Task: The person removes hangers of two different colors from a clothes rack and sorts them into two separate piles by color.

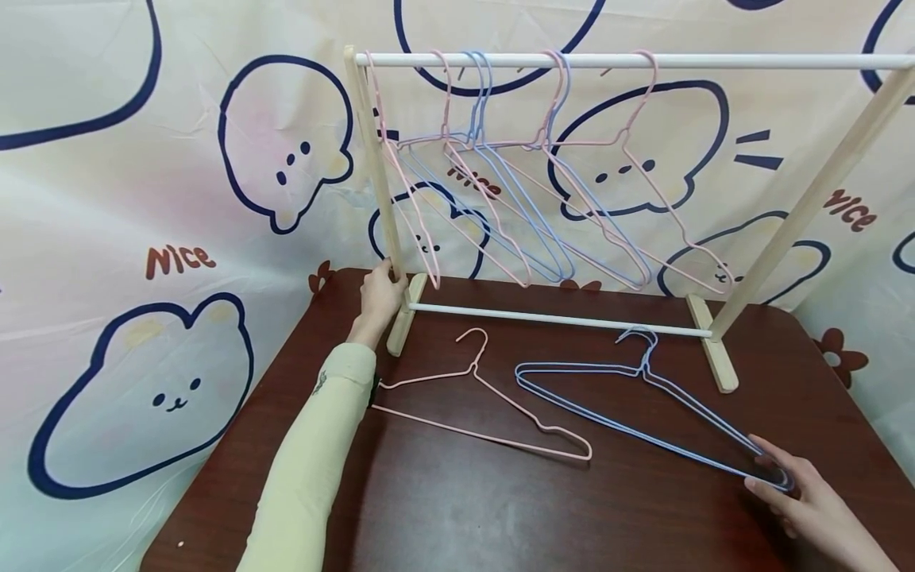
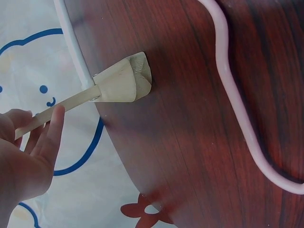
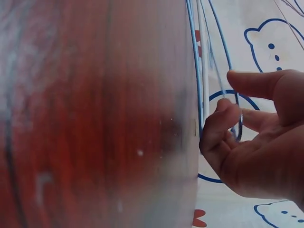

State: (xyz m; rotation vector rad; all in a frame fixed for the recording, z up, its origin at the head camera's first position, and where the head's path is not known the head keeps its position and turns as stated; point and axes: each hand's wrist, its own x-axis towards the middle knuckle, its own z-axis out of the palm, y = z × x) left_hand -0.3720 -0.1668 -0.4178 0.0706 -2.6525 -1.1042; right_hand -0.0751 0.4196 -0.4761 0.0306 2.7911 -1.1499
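Head view: from afar I'm watching the left hand point(image 1: 379, 300) gripping a wooden post point(image 1: 379, 183) near the far-left corner of the table point(image 1: 500, 508). By the right edge, the right hand point(image 1: 815, 502) is pinching the blue hangers point(image 1: 646, 366), their long axis running leftward and away from it.

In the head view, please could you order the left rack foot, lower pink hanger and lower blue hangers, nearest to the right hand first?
1. Lower blue hangers: in the right hand.
2. Lower pink hanger: left, on the table.
3. Left rack foot: farther left and back.
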